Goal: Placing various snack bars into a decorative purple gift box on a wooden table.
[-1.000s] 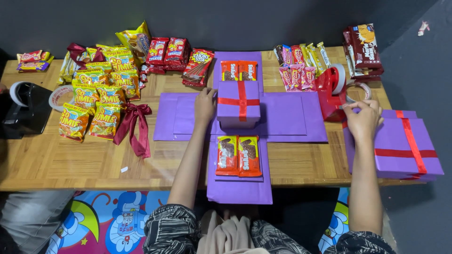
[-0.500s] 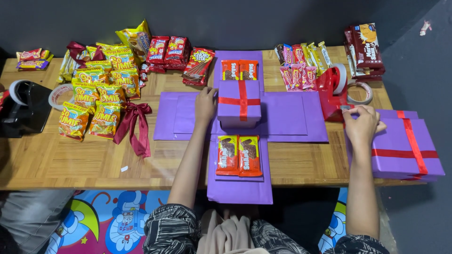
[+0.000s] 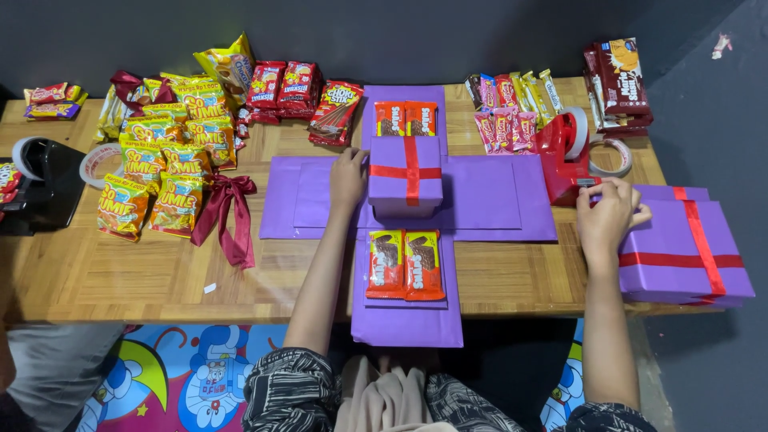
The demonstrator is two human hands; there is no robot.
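- Snacks (image 3: pixel 164 172) lie in a heap on the left of the table (image 3: pixel 120 272), yellow packs and red packs, not yet put anywhere; a dark red bow (image 3: pixel 228 212) lies beside them, loose.
- Left hand (image 3: pixel 348 178) rests flat against the left side of the small box (image 3: pixel 406 174), fingers stretched and only a little spread; it steadies the box but does not close around it.
- Small box stands in the middle of the purple cross sheet (image 3: pixel 480 196), lid on, with red ribbon already crossed over the top.
- Two flaps of the cross are filled: a pair of wafer packs (image 3: pixel 406 118) on the far flap and another wafer pair (image 3: pixel 406 264) on the near flap, which hangs over the table edge. The left and right flaps are still bare, so I judge the filling about half done.
- Tape dispenser (image 3: pixel 564 156), red, stands right of the cross, with a tape roll (image 3: pixel 612 158) just behind it.
- Right hand (image 3: pixel 610 218) is at the dispenser's base, fingers curled; whether it pinches a piece of tape, I cannot tell.
- Big lid (image 3: pixel 684 252), purple with red ribbon, lies at the right edge, just beside that hand, and looks finished and not yet in use.
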